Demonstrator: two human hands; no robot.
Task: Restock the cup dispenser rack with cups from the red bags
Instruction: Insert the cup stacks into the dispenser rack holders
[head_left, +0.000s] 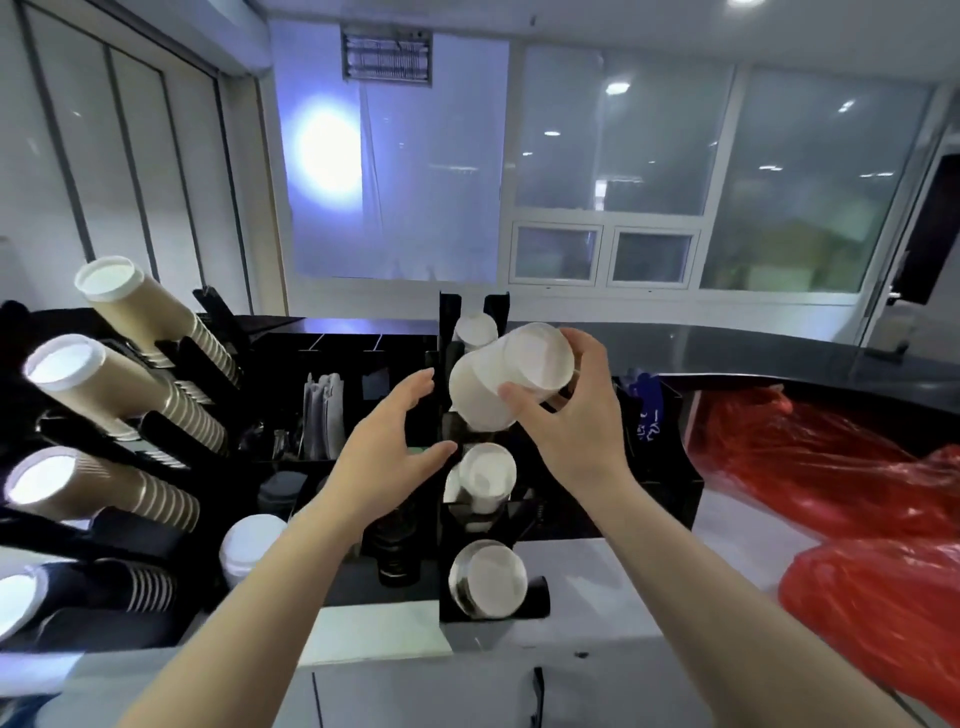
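My right hand (574, 415) grips a stack of clear plastic cups (511, 376), its open mouth turned toward me, at the second slot of the black cup dispenser rack (447, 519). To the stack's left hovers my left hand (395, 447), fingers spread and relaxed, holding nothing. More cup stacks fill the rack: one above (475, 330), one below the held stack (485, 478), one at the bottom (488, 579). Two red plastic bags (831, 467) lie on the counter at the right, one nearer to me (878, 613).
A second black rack (171, 447) at the left holds several stacks of ribbed brown paper cups (130, 395). Between the racks sits a black organizer (337, 358) with napkins and sleeves, and stacked lids (249, 545) stand below it. A dark raised counter (779, 353) runs behind.
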